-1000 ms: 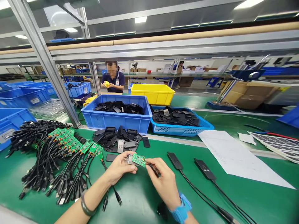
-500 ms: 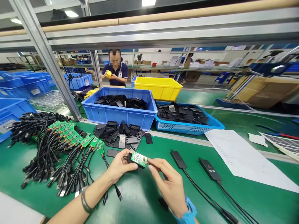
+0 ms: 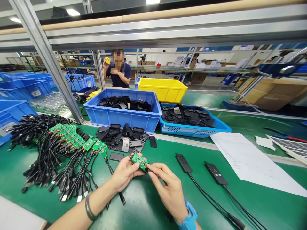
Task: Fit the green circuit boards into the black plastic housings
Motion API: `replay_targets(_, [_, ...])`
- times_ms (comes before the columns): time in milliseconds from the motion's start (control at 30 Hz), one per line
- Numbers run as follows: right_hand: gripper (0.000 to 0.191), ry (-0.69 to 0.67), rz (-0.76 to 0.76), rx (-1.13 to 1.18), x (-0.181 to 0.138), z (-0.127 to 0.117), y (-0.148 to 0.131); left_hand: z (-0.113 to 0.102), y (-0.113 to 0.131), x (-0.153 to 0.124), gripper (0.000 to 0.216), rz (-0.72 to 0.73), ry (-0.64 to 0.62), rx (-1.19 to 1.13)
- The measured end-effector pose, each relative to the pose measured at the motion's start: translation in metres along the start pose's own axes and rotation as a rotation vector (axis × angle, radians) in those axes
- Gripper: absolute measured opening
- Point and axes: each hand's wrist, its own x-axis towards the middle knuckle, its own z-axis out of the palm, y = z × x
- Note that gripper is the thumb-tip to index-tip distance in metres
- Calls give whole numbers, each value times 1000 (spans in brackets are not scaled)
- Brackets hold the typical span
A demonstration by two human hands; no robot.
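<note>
A green circuit board point(image 3: 138, 161) sits in a small black plastic case, held tilted above the green bench. My left hand point(image 3: 125, 174) is closed around the case, its thumb lying over the board's near edge. At the board's right end, my right hand point(image 3: 166, 183) pinches the cable end, where a bit of red wire shows. Its fingers hide most of that cable. Behind my hands lies a heap of black case halves point(image 3: 120, 137). To the left are several green boards with black cables point(image 3: 72, 140).
Two finished-looking black cased units point(image 3: 214, 172) with cables lie on the right, beside a white paper sheet point(image 3: 254, 163). A blue bin point(image 3: 122, 116) and a blue basket point(image 3: 192, 130) hold black parts. A metal post point(image 3: 56, 70) rises at left. Across the bench, a person point(image 3: 117, 72) holds something yellow.
The board and case have turned in my hands, their right end now lower. My right hand has shifted slightly left. The person opposite has raised the yellow thing.
</note>
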Motion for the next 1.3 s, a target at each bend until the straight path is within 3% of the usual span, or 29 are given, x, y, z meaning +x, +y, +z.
replay_targets(400, [28, -52, -26, -77, -4, 6, 3, 3, -3, -3, 44, 7, -29, -31])
replay_targets(600, [29, -85, -88, -136, -10, 17, 5, 5, -18, 0, 30, 41, 177, -37])
replay_targets(767, [28, -118, -88, -139, -12, 20, 7, 4, -20, 1, 31, 39, 231, 11])
replay_targets(867, [26, -122, -37, -109, -11, 18, 6, 5, -17, 0, 36, 28, 220, 11])
replay_targets(1100, [22, -189, 240, -34, -9, 16, 8, 7, -16, -2, 39, 40, 193, 39])
replay_targets(1300, [21, -198, 235, -24, -10, 19, 6, 7, -15, 0, 35, 57, 217, 63])
